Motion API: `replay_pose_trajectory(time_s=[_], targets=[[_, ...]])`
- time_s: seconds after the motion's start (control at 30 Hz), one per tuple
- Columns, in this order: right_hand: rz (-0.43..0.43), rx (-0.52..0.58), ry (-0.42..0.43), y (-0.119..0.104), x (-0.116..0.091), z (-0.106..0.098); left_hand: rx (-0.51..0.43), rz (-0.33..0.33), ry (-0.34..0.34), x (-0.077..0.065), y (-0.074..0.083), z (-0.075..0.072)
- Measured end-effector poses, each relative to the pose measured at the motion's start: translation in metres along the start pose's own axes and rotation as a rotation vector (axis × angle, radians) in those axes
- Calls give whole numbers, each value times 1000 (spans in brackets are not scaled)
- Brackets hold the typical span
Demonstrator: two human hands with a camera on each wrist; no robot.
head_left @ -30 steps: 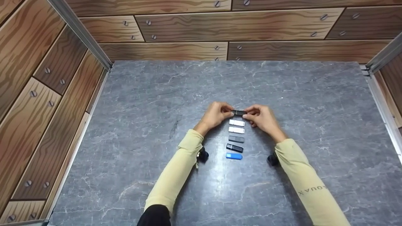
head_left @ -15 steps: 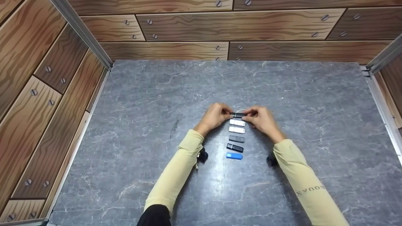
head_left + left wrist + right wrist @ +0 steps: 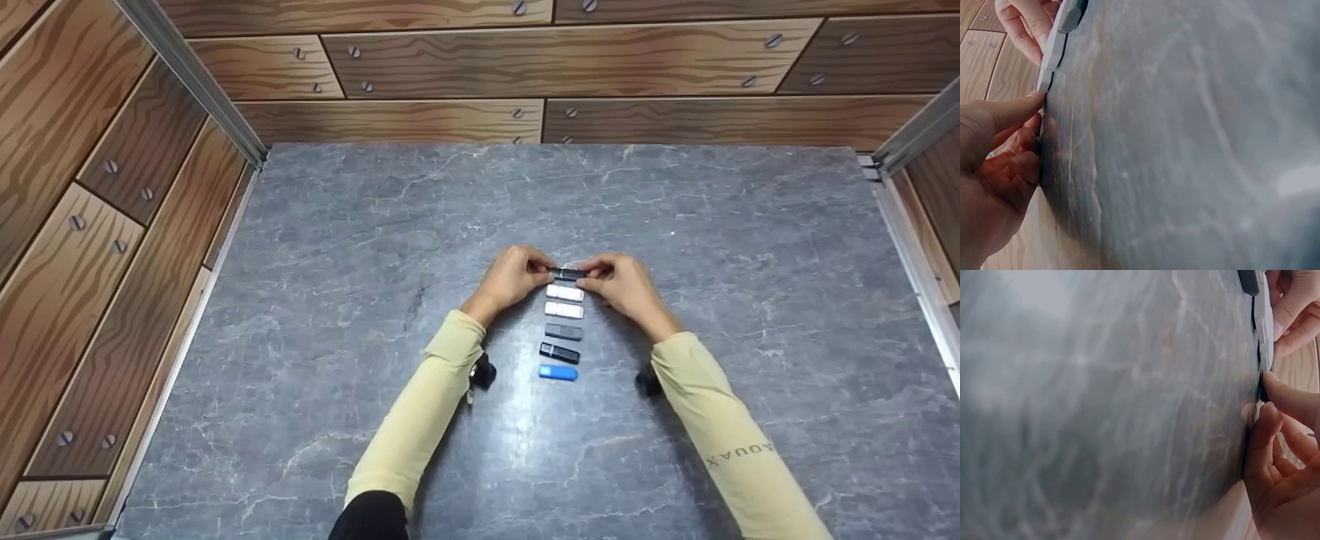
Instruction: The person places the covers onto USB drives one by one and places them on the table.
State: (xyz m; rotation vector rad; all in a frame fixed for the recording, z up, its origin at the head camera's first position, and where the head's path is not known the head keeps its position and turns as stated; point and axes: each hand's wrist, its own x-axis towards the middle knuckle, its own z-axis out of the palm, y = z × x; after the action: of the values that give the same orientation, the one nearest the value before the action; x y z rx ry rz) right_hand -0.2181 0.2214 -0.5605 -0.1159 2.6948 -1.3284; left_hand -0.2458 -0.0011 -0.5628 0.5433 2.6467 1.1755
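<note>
A black USB stick [image 3: 568, 274] lies crosswise at the far end of a column of sticks. Its left end is pinched between the thumb and fingers of my left hand [image 3: 514, 277]. My right hand [image 3: 624, 286] pinches the other end. Just nearer to me is a white USB stick [image 3: 565, 292], then a second white stick [image 3: 564, 310]. Below them come a dark grey stick [image 3: 563, 331], a slightly slanted black stick with a pale band [image 3: 559, 353] and a blue stick [image 3: 558, 373]. In both wrist views the fingers largely hide the held stick.
The grey marbled tabletop [image 3: 375, 225] carries the column near its middle. Wood-patterned panels [image 3: 442, 67] stand along the back and the sides. Metal rails [image 3: 195, 90] run at the corners. A dark wrist camera [image 3: 484, 371] hangs under the left forearm.
Over the first half second both hands brought the black USB stick slightly nearer to the white one below it. Since then the hands and the stick have hardly moved.
</note>
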Motion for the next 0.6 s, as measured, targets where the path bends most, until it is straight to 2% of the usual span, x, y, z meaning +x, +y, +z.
replay_pose_trajectory(time_s=[0.4, 0.6], targets=[[5, 72, -7, 3, -4, -4, -31, 2, 25, -3, 1, 1], [36, 103, -24, 2, -10, -8, -65, 14, 42, -9, 5, 2]])
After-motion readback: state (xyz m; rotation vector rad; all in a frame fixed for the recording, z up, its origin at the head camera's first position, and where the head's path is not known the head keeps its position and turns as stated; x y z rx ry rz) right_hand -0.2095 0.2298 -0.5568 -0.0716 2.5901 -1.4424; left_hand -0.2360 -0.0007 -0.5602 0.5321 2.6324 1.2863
